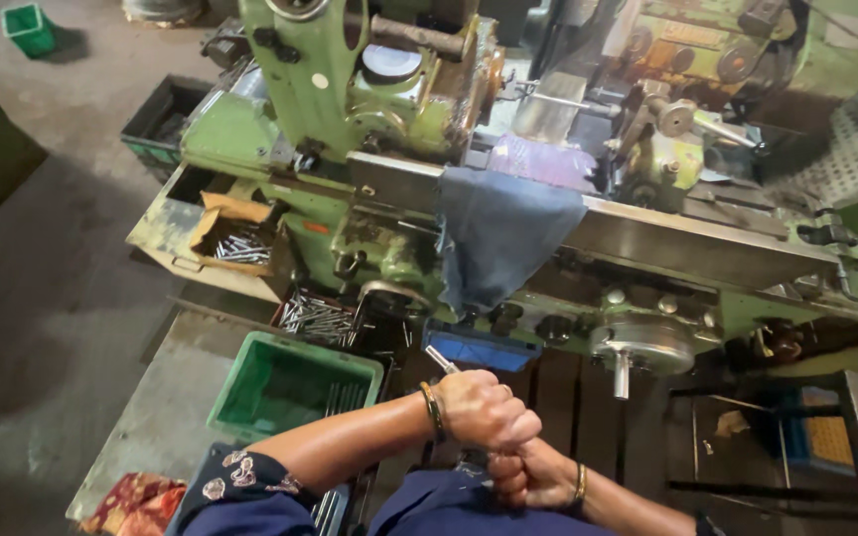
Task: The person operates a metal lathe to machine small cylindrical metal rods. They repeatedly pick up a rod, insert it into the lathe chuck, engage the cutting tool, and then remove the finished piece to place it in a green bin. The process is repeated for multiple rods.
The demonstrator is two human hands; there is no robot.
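Concrete floor took up the whole left side of the shot, grey and stained, with a small green bin sitting way off in the far left corner. Most of the far half was one big green machine, paint chipped and rusty in spots, with a blue cloth draped over its front edge and a handwheel poking out lower right. Near the machine's left end sat a cardboard box full of shiny metal pins, and just near of that a dark tray with more of them. A green plastic crate sat on a low grey slab, a few rods standing in its right side. Both hands were down near the bottom middle, touching each other. The left hand was balled tight, fingers fully curled around a thin metal rod that stuck out up and to the left of the fist. The right hand was also curled shut just under it, but couldn't tell if it gripped anything. Bangles on both wrists.
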